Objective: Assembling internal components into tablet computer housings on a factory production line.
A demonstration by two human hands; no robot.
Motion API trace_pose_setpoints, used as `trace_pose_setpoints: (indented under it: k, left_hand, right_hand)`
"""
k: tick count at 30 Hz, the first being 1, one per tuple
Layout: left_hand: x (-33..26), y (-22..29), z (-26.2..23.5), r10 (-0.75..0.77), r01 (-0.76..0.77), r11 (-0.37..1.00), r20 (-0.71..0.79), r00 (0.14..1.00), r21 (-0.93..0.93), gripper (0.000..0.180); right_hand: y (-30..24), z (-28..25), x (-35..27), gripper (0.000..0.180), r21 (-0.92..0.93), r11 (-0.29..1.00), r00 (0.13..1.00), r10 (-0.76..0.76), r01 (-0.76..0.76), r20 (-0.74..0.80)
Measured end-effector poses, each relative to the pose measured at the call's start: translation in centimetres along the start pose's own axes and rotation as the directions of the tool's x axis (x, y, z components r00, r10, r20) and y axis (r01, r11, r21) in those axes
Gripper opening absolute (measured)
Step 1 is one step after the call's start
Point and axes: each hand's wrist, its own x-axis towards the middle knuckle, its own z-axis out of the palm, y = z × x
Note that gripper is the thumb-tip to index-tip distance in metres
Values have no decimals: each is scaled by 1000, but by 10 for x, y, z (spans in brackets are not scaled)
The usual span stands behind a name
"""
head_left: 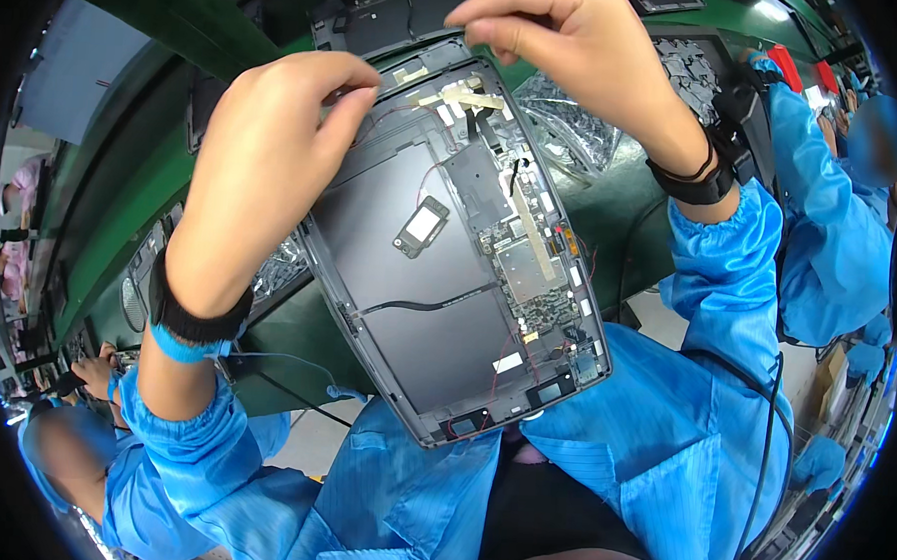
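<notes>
An opened tablet housing (390,353) lies tilted in front of me, with a circuit board (529,274) along its right side. On its dark grey inner surface rests a small black speaker-like module (421,226) with a white label, and a thin red wire runs up from it. My left hand (264,157) is over the upper left edge, thumb and forefinger bent close together near a thin wire. Past the upper edge hovers my right hand (578,55), its thumb and fingers drawn together. Whatever either hand pinches is too small to make out.
Another dark tablet housing (380,22) lies beyond mine. A clear plastic bag (570,130) and a tray of small parts (693,75) are to the right. A black cord (779,395) hangs by my right arm. People in blue work on both sides.
</notes>
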Motion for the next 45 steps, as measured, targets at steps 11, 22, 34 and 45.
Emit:
trace_pose_setpoints:
  k: [11,22,34,45]
  left_hand:
    - [16,-4,34,160,-160,987,-85,983,0,14]
    - [24,-10,46,166,-154,983,-122,978,105,10]
    - [22,-13,54,258,-227,959,-184,949,170,9]
    - [24,-10,50,355,-311,912,-139,924,266,9]
  right_hand:
    - [11,15,-10,10,-636,643,889,-427,426,164]
    - [5,10,5,9,-604,634,868,-438,483,234]
    - [9,-2,23,7,-477,801,895,-156,362,418]
    - [25,17,17,9,-612,572,837,-404,547,370]
